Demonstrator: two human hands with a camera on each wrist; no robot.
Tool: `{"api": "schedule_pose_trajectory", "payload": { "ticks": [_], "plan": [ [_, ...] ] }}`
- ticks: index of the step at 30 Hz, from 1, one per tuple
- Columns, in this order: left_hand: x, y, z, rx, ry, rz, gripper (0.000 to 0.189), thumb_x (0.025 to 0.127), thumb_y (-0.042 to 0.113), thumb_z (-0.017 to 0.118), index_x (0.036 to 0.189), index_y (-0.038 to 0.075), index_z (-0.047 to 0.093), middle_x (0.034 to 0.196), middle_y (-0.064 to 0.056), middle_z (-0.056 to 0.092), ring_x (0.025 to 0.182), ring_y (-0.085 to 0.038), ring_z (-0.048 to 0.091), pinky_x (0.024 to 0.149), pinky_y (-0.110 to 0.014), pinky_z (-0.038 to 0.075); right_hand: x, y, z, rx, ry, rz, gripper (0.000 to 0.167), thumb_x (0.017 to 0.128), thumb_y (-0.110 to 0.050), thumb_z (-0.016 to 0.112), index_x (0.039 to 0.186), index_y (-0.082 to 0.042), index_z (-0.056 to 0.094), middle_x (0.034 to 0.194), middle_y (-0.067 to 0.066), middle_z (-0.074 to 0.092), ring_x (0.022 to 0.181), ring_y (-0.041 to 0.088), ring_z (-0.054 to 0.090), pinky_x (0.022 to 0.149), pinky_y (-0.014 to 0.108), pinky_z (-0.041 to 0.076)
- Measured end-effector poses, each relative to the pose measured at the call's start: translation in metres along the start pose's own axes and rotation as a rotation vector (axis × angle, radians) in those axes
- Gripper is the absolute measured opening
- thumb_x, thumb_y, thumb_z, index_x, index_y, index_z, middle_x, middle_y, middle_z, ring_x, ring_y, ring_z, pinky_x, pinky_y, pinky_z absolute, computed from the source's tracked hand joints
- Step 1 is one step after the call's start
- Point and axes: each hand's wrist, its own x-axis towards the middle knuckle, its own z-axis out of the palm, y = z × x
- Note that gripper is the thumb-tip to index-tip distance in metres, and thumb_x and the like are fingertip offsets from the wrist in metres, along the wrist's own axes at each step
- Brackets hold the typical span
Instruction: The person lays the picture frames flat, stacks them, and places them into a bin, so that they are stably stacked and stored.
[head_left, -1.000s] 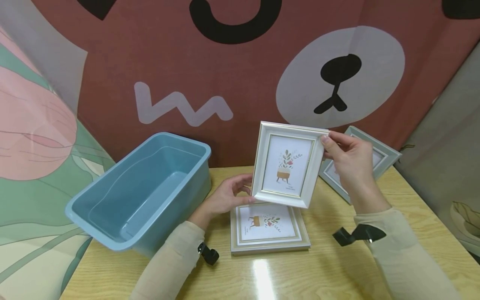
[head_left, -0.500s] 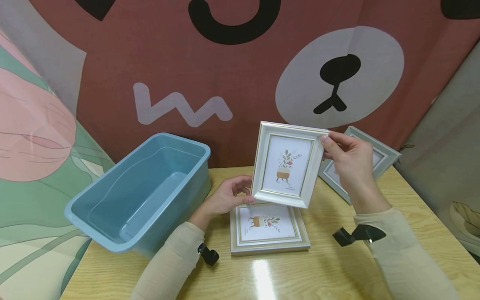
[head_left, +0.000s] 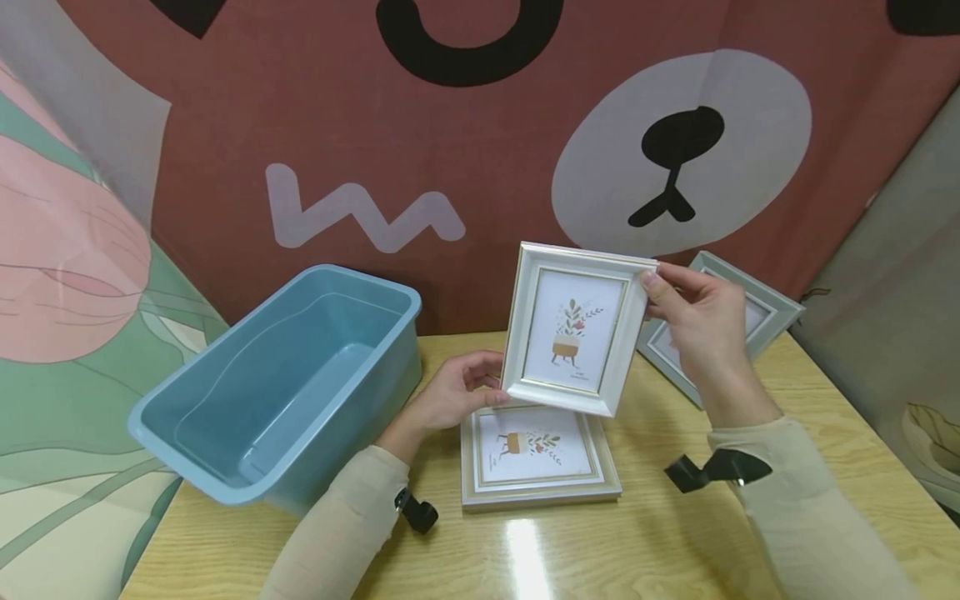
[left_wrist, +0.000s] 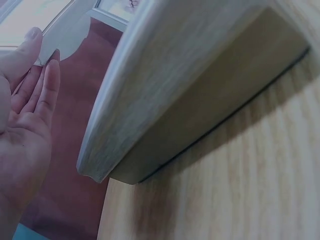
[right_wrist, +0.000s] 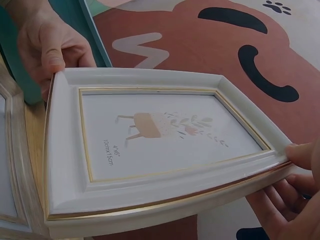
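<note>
Both hands hold up a white picture frame (head_left: pixel 576 329) with a gold inner edge and a potted-plant print. My right hand (head_left: pixel 701 329) pinches its upper right corner, thumb on the front and fingers behind. At the lower left corner, my left hand (head_left: pixel 457 387) grips the edge, its thumb near the bottom and its fingers partly hidden behind. Beneath lies a beige picture frame (head_left: pixel 536 450) with the same print, flat on the table; the white one overlaps its far edge in the head view. In the left wrist view the thick side of the beige frame (left_wrist: pixel 200 90) looms close.
A deep blue-grey plastic bin (head_left: pixel 277 383) stands on the left of the wooden table (head_left: pixel 600 550). Behind the right hand, a grey picture frame (head_left: pixel 780 312) lies tilted near the back edge. A printed cloth (head_left: pixel 487 167) hangs behind the table.
</note>
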Motion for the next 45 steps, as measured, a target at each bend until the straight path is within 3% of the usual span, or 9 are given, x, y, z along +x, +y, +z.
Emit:
{"api": "schedule_pose_trajectory", "payload": {
  "ticks": [3, 6, 10, 20, 33, 45],
  "plan": [
    [-0.002, 0.000, 0.000, 0.003, 0.014, 0.009, 0.052, 0.095, -0.005, 0.077, 0.143, -0.012, 0.059, 0.130, -0.032, 0.069, 0.109, -0.026, 0.072, 0.097, -0.025, 0.061, -0.001, 0.000, -0.001, 0.010, -0.014, 0.002, 0.035, 0.096, -0.024, 0.083, 0.124, -0.004, 0.078, 0.091, -0.010, 0.078, 0.069, 0.004, 0.077, 0.038, 0.017, 0.027],
    [-0.005, 0.000, 0.001, -0.019, 0.043, 0.027, 0.051, 0.095, -0.007, 0.076, 0.143, -0.012, 0.058, 0.132, -0.033, 0.068, 0.108, -0.017, 0.071, 0.097, -0.024, 0.061, -0.001, 0.000, -0.001, 0.070, -0.033, -0.005, 0.023, 0.095, -0.021, 0.084, 0.115, -0.010, 0.080, 0.094, -0.007, 0.078, 0.071, 0.005, 0.078, 0.047, 0.011, 0.046],
    [-0.007, -0.003, 0.002, -0.082, 0.088, 0.077, 0.053, 0.092, -0.013, 0.075, 0.142, -0.015, 0.057, 0.133, -0.038, 0.066, 0.107, -0.005, 0.069, 0.098, -0.024, 0.061, -0.001, 0.000, 0.001, 0.146, -0.058, -0.017, 0.010, 0.096, -0.012, 0.082, 0.106, -0.014, 0.081, 0.096, -0.006, 0.077, 0.075, 0.006, 0.077, 0.071, 0.018, 0.065],
    [-0.013, -0.008, 0.000, -0.149, 0.166, 0.099, 0.053, 0.091, -0.016, 0.074, 0.141, -0.015, 0.057, 0.130, -0.040, 0.066, 0.106, 0.000, 0.070, 0.095, -0.022, 0.061, -0.004, 0.006, -0.001, 0.195, -0.148, -0.078, 0.008, 0.103, -0.014, 0.073, 0.110, -0.013, 0.078, 0.098, -0.004, 0.079, 0.084, 0.006, 0.079, 0.081, 0.020, 0.065],
    [-0.021, -0.010, 0.001, -0.142, 0.251, 0.140, 0.049, 0.090, -0.015, 0.076, 0.136, -0.017, 0.061, 0.128, -0.041, 0.068, 0.107, 0.000, 0.071, 0.091, -0.020, 0.061, -0.008, 0.010, -0.002, 0.231, -0.197, -0.123, 0.039, 0.102, -0.010, 0.073, 0.138, 0.006, 0.069, 0.112, -0.005, 0.082, 0.096, 0.007, 0.079, 0.087, 0.021, 0.064],
    [-0.025, -0.014, 0.000, -0.151, 0.324, 0.199, 0.040, 0.089, -0.017, 0.075, 0.126, -0.023, 0.063, 0.119, -0.048, 0.066, 0.098, 0.001, 0.072, 0.084, -0.017, 0.062, -0.008, 0.017, -0.002, 0.362, -0.230, -0.177, 0.042, 0.101, -0.001, 0.072, 0.140, 0.011, 0.064, 0.113, 0.002, 0.081, 0.096, 0.012, 0.081, 0.085, 0.027, 0.066]
  ]
}}
